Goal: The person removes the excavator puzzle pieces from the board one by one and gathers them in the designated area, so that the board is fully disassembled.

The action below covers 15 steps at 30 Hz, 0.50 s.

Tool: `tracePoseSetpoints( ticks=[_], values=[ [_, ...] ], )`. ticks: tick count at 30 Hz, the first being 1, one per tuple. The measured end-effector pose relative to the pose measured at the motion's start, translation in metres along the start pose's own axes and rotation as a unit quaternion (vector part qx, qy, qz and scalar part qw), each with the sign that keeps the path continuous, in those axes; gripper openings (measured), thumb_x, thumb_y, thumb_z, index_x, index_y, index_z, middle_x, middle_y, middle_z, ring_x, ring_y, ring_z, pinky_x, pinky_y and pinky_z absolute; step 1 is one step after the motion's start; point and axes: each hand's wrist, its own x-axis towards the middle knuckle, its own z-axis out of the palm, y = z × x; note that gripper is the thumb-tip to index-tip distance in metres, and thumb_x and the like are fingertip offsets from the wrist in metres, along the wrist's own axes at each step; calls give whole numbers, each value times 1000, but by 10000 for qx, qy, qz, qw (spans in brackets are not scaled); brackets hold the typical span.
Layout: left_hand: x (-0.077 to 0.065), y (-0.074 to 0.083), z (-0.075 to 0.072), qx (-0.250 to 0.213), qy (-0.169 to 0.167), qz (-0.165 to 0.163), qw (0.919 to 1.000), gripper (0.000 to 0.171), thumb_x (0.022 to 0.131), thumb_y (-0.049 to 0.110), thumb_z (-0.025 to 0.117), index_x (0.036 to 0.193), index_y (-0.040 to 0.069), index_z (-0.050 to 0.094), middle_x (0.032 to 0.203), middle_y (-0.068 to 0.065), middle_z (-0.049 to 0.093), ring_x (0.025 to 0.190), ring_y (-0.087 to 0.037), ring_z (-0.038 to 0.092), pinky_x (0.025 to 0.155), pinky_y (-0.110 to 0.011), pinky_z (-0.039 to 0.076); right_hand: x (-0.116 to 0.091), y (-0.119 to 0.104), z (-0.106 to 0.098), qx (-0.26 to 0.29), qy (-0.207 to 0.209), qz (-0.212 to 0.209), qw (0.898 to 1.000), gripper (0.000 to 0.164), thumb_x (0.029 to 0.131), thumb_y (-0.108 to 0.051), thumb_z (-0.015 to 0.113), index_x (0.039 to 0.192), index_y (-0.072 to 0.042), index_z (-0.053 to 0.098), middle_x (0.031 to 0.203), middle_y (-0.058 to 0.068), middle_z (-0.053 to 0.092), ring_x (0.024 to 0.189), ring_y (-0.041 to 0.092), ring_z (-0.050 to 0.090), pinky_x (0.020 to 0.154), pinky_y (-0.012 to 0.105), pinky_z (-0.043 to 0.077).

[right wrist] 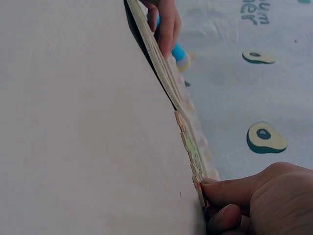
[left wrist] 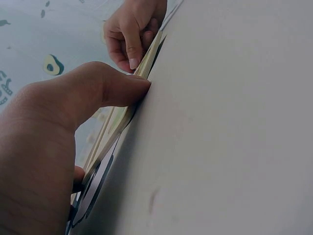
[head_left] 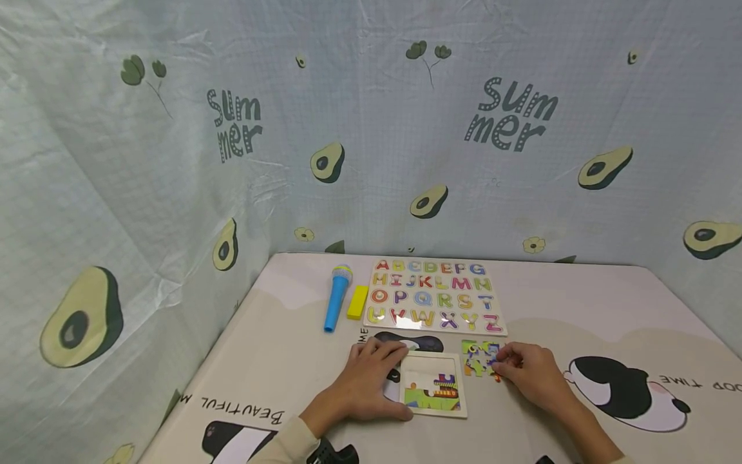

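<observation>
A square wooden puzzle tray [head_left: 420, 368] lies on the table, its lower part filled with green and striped puzzle pieces. My left hand [head_left: 371, 380] holds the tray by its left side, the thumb on the near edge and the fingers spread toward the far left corner. Just right of the tray lies a cluster of loose colourful puzzle pieces [head_left: 476, 356]. At the cluster's right end my right hand [head_left: 534, 372] pinches a puzzle piece [right wrist: 197, 183] between thumb and curled fingers, which hide most of it.
Behind the tray lies an alphabet board [head_left: 426, 325] with coloured letters. Left of it are a yellow block [head_left: 357, 303] and a blue toy microphone [head_left: 335, 301]. A printed cloth covers the table [head_left: 307, 361], and a patterned curtain [head_left: 371, 212] hangs behind it.
</observation>
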Motion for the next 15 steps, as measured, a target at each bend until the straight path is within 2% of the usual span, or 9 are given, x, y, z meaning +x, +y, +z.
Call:
tracePoseSetpoints(
  ticks=[15],
  values=[
    [-1, 1, -1, 40, 47, 10, 10000, 102, 71, 79, 65, 155, 26, 43, 156, 9, 42, 126, -18, 38, 105, -50, 31, 1, 4, 0, 35, 14, -113, 9999, 9, 86, -16, 80, 91, -12, 73, 71, -7, 58, 71, 10, 51, 61, 24, 40]
  ],
)
